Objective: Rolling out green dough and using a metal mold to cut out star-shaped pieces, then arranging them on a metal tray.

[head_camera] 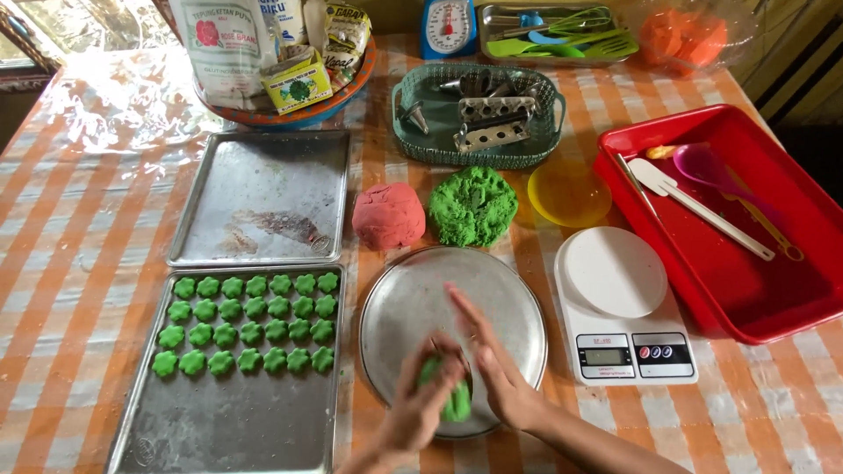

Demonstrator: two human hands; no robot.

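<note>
Green dough piece (pixel 455 399) is sitting pressed between the two palms, low over the near edge of the round metal plate (pixel 413 298). Left hand (pixel 421 399) is cupping it from the left, fingers curled over the top; right hand (pixel 492 364) is lying flat against it from the right, fingers straight and together, pointing away across the plate. Both hands are blurring slightly, so the finer finger positions are hard to tell.

Just beyond the plate, a red dough ball (pixel 388 215) and a rough green dough mound (pixel 472 205) are sitting side by side on the checked orange tablecloth (pixel 70 263). A yellow dish (pixel 569 193) is lying just right of the mound.

Left of the plate, a baking tray (pixel 228 421) is holding rows of small green flower-shaped cookies (pixel 250 322) in its far half; the near half is showing bare metal. A second baking tray (pixel 263 197) is lying behind it.

Right of the plate, a white digital scale (pixel 619 303) is standing, and beyond it a red bin (pixel 746 281) is holding a white spatula (pixel 694 206) and a purple spoon (pixel 711 171).

Along the far edge: a green basket (pixel 413 140) with metal moulds, and a round tray of packets (pixel 272 53).
</note>
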